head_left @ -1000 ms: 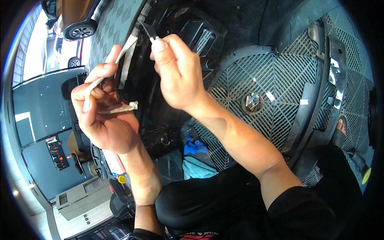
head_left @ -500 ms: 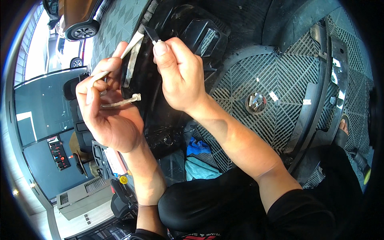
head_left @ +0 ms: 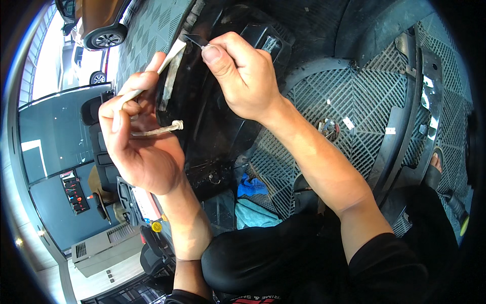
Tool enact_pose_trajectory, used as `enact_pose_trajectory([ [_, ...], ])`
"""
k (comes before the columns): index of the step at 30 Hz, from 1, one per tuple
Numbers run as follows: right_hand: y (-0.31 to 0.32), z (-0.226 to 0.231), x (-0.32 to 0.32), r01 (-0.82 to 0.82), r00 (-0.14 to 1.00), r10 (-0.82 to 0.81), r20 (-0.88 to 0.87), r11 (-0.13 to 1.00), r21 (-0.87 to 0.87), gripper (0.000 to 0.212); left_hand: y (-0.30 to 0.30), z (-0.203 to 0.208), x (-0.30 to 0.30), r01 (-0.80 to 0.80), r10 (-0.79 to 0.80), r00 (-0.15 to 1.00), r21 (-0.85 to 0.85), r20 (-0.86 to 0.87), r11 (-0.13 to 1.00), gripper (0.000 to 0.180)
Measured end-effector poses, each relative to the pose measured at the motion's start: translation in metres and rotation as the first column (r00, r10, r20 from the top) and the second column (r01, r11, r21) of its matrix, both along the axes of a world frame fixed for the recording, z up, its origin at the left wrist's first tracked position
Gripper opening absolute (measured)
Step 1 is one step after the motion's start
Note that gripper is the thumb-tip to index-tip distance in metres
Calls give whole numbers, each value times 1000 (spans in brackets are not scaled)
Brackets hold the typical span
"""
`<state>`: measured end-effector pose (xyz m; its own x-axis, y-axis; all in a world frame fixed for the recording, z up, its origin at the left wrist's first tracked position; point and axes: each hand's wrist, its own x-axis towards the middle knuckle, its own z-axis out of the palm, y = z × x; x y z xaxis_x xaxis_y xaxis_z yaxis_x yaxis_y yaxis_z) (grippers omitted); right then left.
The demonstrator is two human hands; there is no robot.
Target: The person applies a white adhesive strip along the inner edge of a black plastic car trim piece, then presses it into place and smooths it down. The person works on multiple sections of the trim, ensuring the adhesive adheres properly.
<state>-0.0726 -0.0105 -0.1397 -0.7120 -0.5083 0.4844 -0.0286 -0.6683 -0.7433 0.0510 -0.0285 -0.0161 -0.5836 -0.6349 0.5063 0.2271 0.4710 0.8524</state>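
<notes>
My left hand is closed on a long off-white adhesive strip, pulled taut between its fingers and the edge of a black plastic car panel. The strip's loose, curled end hangs across my palm. My right hand pinches a small dark knife blade between thumb and forefinger; its handle, if any, is hidden in the fist. The blade's tip is at the spot where the strip meets the panel. A patch of pale residue runs along the panel edge beside the strip.
A round container of small metal pieces sits on the grated floor beyond my right forearm. Blue and teal cloths lie below the panel. A curved dark bumper part stands at right; an orange car is at far left.
My right hand has shifted right and slightly up, and the blade now lies flatter, its tip against the strip's attached end. My left hand has moved slightly right, still holding the strip.
</notes>
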Motion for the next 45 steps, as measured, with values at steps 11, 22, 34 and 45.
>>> enact_pose_trajectory([
  [11,-7,2,-21,10,996,-7,-88,999,33,49,-2,-1,0,17,-17,1000,-27,-1,1000,29],
  [22,-10,6,-24,46,990,-43,-135,999,19,51,-1,-1,0,-10,10,1000,-40,17,999,28],
  [34,-5,11,-22,33,993,-26,-116,998,60,50,1,0,-3,-109,110,994,54,-25,993,27],
  [45,-10,9,-28,-6,987,13,-161,999,49,48,-3,1,-2,-86,94,994,127,-59,988,28],
])
